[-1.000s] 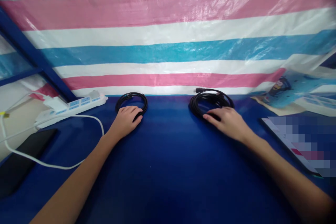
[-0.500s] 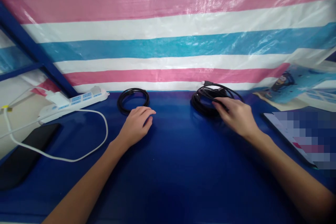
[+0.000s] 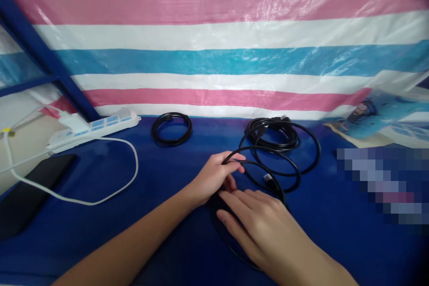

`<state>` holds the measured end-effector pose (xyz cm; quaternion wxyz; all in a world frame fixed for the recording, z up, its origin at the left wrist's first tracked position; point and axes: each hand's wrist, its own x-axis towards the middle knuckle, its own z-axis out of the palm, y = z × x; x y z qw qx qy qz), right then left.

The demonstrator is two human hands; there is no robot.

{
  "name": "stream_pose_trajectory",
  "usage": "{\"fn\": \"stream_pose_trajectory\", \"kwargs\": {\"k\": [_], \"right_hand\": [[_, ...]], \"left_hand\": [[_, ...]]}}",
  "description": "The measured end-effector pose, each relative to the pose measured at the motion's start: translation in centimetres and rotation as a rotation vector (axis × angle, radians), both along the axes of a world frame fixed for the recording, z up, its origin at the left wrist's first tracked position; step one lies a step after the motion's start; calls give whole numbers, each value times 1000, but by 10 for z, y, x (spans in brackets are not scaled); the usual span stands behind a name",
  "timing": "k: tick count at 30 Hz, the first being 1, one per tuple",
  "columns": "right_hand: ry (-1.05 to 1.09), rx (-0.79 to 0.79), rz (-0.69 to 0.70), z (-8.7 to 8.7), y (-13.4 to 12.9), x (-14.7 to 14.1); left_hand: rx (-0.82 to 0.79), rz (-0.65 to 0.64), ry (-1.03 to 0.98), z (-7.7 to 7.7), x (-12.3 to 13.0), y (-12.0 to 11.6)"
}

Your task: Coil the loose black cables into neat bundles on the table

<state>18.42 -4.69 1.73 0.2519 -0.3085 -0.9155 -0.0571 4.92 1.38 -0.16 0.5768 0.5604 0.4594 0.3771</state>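
Note:
A loose black cable (image 3: pixel 291 186) with an HDMI-like plug (image 3: pixel 270 180) lies in wide loops before me. My left hand (image 3: pixel 214 176) grips this cable, a strand running between its thumb and fingers. Close against it, my right hand (image 3: pixel 263 221) has its back towards me, with fingertips and thumb around the dark strands near the left hand. The palm side of the right hand is hidden. Farther back, a thicker coil of black cable (image 3: pixel 284 146) rests near the wall, some loops of the loose cable reaching to it. A smaller coiled black cable (image 3: pixel 154 132) sits at the back left.
On the left are a white power strip (image 3: pixel 103 127) with plugs, a looping white cord (image 3: pixel 136 161) and a black flat object (image 3: pixel 40 187). A blue printed bag (image 3: pixel 372 111) stands at right, beside a blurred-out patch. Striped sheeting (image 3: pixel 214 60) backs the blue table (image 3: pixel 167 250).
My right hand has drawn a black cable from the right pile towards the middle front. My left hand has left the small coil's side, moved right and taken hold of the cable.

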Motion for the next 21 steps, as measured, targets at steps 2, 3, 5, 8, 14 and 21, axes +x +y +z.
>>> {"fn": "stream_pose_trajectory", "kwargs": {"k": [2,3,5,8,14,21], "right_hand": [[132,66,26,20,6,16],[182,132,8,30,13,25],[227,270,-145,47,36,45],[320,82,-401,56,80,63],[590,-1114,-182,39,121,54],[927,-918,-314,22,120,63]], "left_hand": [[56,3,63,2,-16,2],[97,6,97,3,-24,3],[179,-6,165,6,-40,3],[285,-29,267,10,-60,0],[459,125,467,10,-82,2],[438,204,577,2,-87,5]]}}
